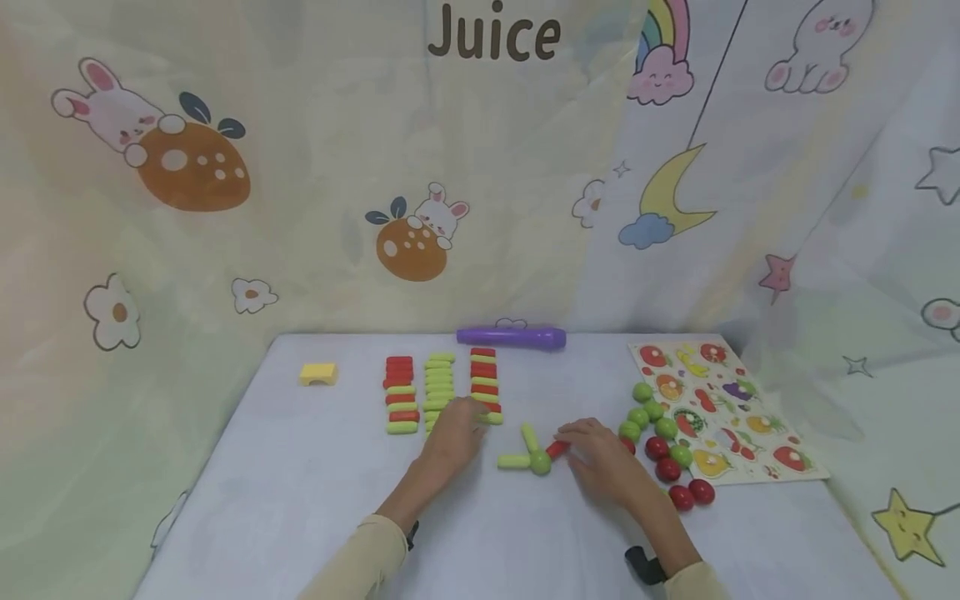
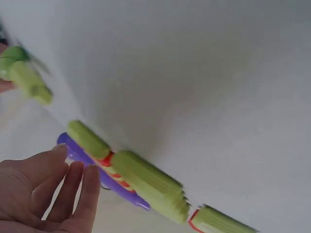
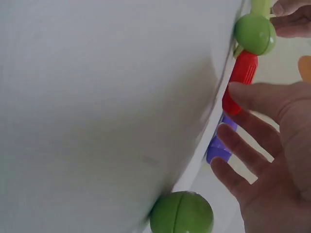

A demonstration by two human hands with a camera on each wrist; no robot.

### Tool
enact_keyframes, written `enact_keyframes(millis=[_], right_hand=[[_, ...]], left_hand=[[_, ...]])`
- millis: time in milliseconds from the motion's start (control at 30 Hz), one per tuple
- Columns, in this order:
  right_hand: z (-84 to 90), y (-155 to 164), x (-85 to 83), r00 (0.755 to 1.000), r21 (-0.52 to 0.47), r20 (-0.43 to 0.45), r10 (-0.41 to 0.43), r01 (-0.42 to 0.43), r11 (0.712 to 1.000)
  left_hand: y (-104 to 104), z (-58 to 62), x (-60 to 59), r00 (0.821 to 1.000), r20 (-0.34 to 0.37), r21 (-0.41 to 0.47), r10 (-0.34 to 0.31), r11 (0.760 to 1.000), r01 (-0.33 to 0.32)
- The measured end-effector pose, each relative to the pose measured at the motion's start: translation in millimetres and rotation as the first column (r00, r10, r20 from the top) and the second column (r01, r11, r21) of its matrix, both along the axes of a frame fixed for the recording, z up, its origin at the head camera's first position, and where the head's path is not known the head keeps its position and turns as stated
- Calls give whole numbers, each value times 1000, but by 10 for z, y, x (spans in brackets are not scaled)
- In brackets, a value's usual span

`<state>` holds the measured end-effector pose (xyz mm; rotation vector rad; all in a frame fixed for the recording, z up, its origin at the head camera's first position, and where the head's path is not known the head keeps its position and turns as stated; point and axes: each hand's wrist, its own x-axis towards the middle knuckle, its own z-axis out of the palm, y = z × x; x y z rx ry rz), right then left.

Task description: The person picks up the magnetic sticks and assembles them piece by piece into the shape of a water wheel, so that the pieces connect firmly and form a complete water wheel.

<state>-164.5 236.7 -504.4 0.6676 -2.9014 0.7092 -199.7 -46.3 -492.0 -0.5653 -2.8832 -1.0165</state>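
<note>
A green ball [image 1: 540, 462] with two light-green rods and one red rod [image 1: 557, 449] around it lies between the hands. My right hand [image 1: 604, 460] is at the red rod's outer end; in the right wrist view its thumb and index finger pinch that rod [image 3: 240, 80], while the other fingers stay loosely spread. My left hand [image 1: 453, 435] hovers by the near end of the right-hand column of red and green rods [image 1: 483, 379]. In the left wrist view its fingers are loosely bent and hold nothing, close to a light-green rod [image 2: 88, 138].
Two more rod columns, one mixed [image 1: 401, 396] and one green [image 1: 439, 379], lie left. A yellow block [image 1: 318, 374] sits far left, a purple stick [image 1: 512, 337] at the back edge. Green balls [image 1: 642, 392] and red balls [image 1: 702, 492] lie at right, beside a fruit-picture sheet [image 1: 795, 433].
</note>
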Motion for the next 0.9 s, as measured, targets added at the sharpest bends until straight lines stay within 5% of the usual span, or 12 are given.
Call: enact_keyframes(millis=[267,467,700,900], right_hand=[[-65,-17,21,997,108,-8,-80,81,991],[-37,-47,86,992,139,22,-128,124,983],[-25,-56,181,988,127,47,-148,141,982],[-17,-101,218,988,112,56,-142,135,985]], left_hand=[[40,-146,-143,983,-175,-230,-57,973,15],[72,-162,-143,979,-198,-253,-51,967,-1],[-4,-59,18,996,-89,-55,25,998,-30],[-81,31,146,991,27,91,-130,988,127]])
